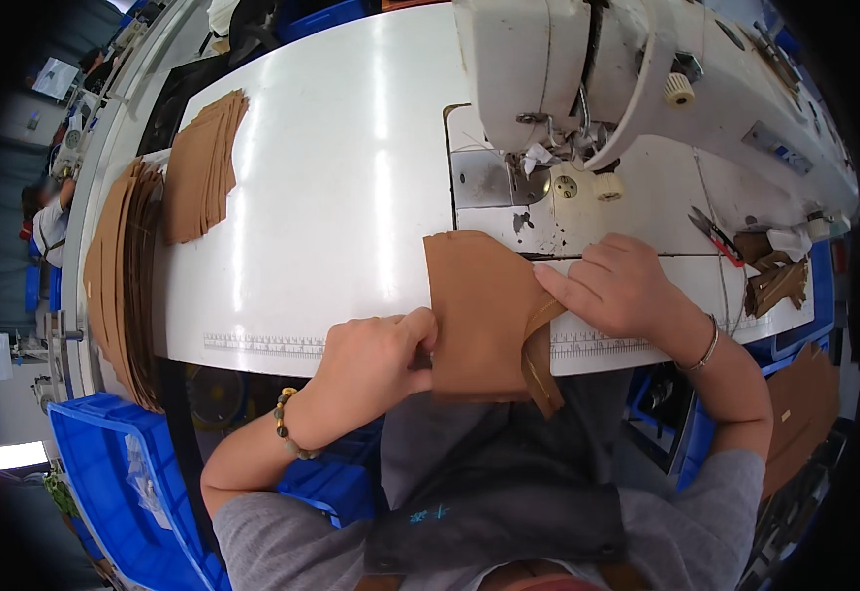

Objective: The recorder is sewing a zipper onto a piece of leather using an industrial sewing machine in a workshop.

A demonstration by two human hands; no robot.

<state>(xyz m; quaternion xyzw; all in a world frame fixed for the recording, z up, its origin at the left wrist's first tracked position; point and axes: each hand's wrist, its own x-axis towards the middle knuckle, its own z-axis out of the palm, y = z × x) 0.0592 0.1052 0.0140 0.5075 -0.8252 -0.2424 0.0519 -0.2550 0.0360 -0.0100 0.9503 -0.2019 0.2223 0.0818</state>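
Note:
A brown cut fabric piece (479,315) lies at the front edge of the white sewing table, hanging slightly over it, with a folded strip along its right side. My left hand (371,360) pinches its left lower edge. My right hand (602,286) grips its upper right edge with thumb and fingers. Just beyond the piece stands a white sewing machine (509,69), its needle area and metal plate behind the fabric. Two piles of similar brown pieces, a tall one (110,286) and a smaller one (198,167), lie to the left.
Small scissors (713,236) and brown scraps (774,286) lie at the right. Blue bins (115,433) stand below the table's left and right ends. A ruler strip (253,345) runs along the front edge. A co-worker (51,222) sits in the left background.

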